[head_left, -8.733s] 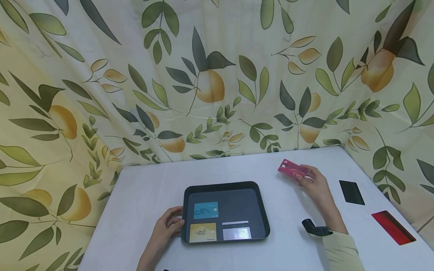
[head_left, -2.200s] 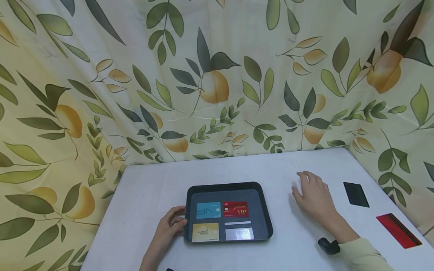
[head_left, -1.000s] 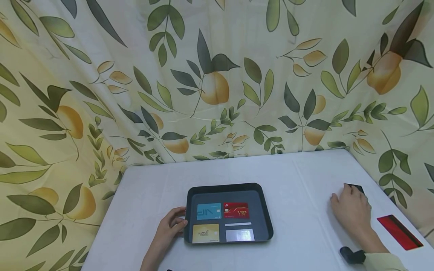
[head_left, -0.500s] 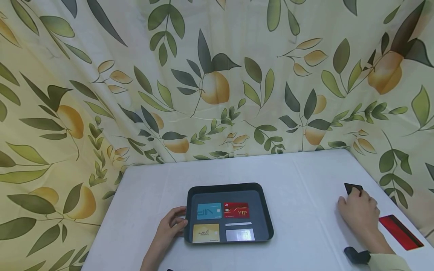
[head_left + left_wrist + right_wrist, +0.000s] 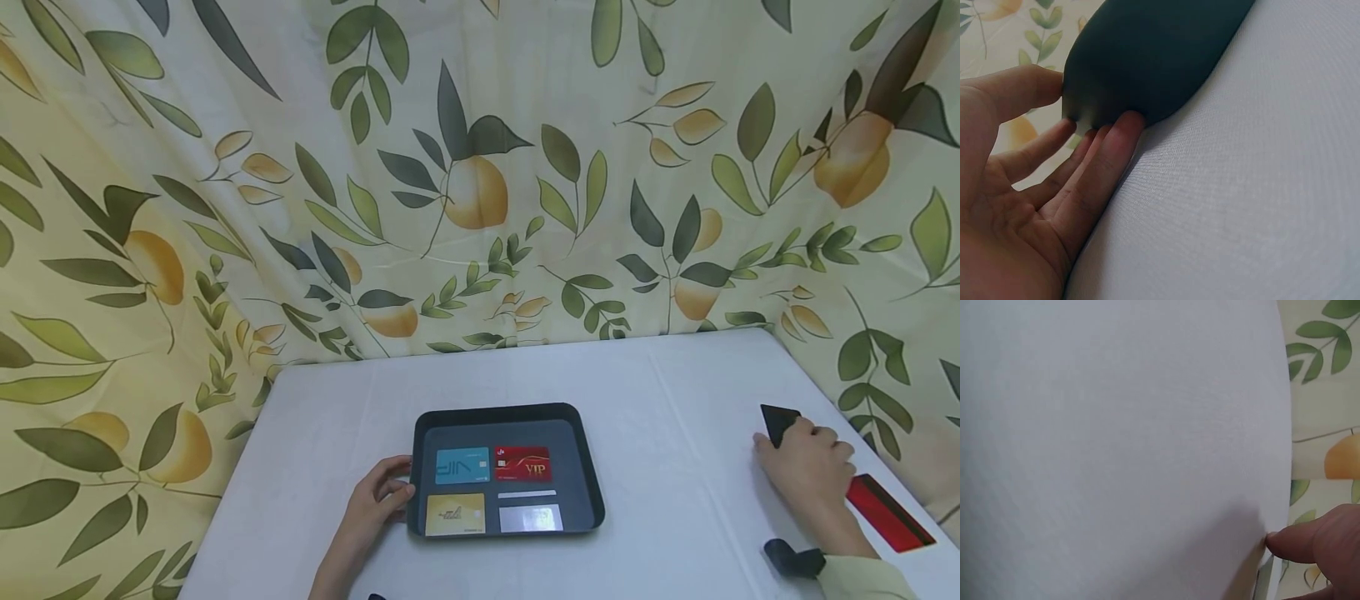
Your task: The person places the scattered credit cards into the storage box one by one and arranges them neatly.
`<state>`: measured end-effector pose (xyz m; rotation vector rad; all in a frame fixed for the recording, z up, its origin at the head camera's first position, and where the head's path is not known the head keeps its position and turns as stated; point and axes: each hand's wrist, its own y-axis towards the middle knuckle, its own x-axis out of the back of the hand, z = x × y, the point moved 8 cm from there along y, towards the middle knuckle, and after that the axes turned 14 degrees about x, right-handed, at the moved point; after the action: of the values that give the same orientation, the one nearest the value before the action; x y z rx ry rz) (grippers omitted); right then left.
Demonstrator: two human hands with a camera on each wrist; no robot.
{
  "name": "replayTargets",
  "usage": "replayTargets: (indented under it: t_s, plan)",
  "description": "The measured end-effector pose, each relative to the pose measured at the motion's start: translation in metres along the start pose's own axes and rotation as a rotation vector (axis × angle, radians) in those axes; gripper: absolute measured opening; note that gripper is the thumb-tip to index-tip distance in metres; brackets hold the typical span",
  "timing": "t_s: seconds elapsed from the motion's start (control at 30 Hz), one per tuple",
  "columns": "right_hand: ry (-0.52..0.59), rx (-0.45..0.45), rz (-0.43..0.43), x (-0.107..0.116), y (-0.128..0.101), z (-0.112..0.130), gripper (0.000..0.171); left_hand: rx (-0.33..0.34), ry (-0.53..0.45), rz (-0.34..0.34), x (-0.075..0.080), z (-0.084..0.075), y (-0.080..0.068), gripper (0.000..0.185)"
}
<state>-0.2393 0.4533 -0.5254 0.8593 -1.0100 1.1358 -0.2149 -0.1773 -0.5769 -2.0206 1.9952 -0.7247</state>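
Note:
My left hand [image 5: 367,504] holds the left edge of a dark tray [image 5: 581,421]; in the left wrist view, the thumb is at the rim and the fingertips press the outer wall. Inside the tray lie a teal VIP card [image 5: 453,466], a red VIP card [image 5: 522,464], a gold card [image 5: 455,514] and a shiny white rectangle [image 5: 530,518] below a thin white strip [image 5: 527,494]. At the table's right side, my right hand [image 5: 813,462] grips a black card [image 5: 777,419], covering its right part. Only a thumb shows in the right wrist view.
A red card with a dark stripe [image 5: 892,514] lies near the table's right edge, its upper corner behind my right hand. White cloth covers the table [image 5: 675,367]. A leaf-and-fruit patterned curtain [image 5: 480,192] hangs behind it.
The red VIP card, first in my right hand, now lies in the tray. That hand has moved right onto the black card, its fingers shifting slightly right. The left hand has stayed at the tray.

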Motion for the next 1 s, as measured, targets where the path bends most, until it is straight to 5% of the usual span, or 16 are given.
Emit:
replayTargets:
  t_s: [0.33,1.0]
  plan:
    - [0.000,-0.085,0.073,0.001,0.001,-0.011,0.077,0.002,-0.013,0.008,0.000,0.001,0.001,0.059]
    - [0.125,-0.154,0.069,0.001,0.002,-0.023,0.078,-0.006,-0.013,0.018,-0.001,0.000,0.000,0.059]
